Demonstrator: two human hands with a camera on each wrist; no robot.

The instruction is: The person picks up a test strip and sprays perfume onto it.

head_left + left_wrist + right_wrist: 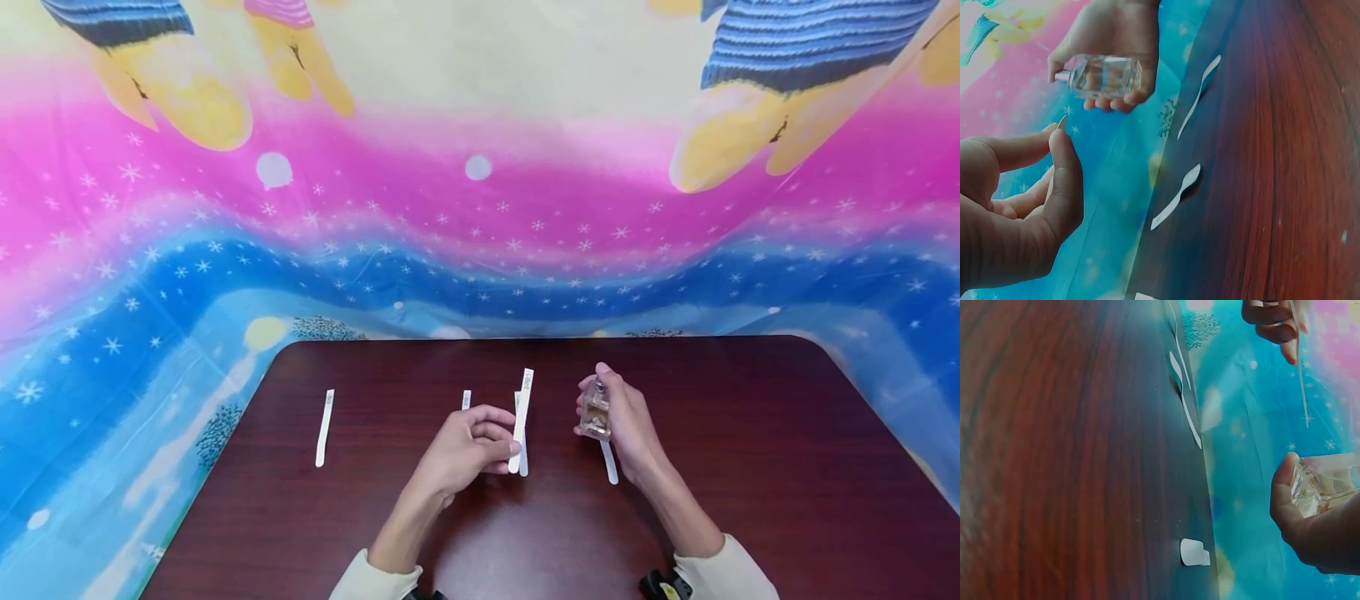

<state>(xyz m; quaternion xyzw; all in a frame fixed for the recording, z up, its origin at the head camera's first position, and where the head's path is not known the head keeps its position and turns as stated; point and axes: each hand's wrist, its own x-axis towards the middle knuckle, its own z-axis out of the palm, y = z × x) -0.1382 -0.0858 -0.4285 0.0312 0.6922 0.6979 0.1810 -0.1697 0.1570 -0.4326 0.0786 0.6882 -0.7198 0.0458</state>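
Pinching a white strip (521, 421) near its near end, the left hand (468, 450) had its thumb and fingers closed on it, so that the strip's far end stood free above the bench (750, 500). To its right, the right hand (626, 421) had its fingers wrapped around a glass bottle (596, 412), the thumb resting on the bottle's top (1063, 75). Strip and bottle were apart.

The likeliest trouble was the strip bending or slipping, since only a small part of one end was held. The bottle's smooth sides might have slid if the fingers loosened while the thumb pressed. Were the top a sprayer, as seemed probable, a poorly aimed push could have wetted the left hand or the strips on the bench.

Only the head view showed the leftmost strip (325, 427) along with the strip partly hidden beyond the left hand (467, 402), the one under the held strip (524, 467) and the one just near of the bottle (610, 465). The left wrist view showed the thumb against the bottle's top, but little of the held strip; the right wrist view showed that strip's thin edge, slightly bowed.
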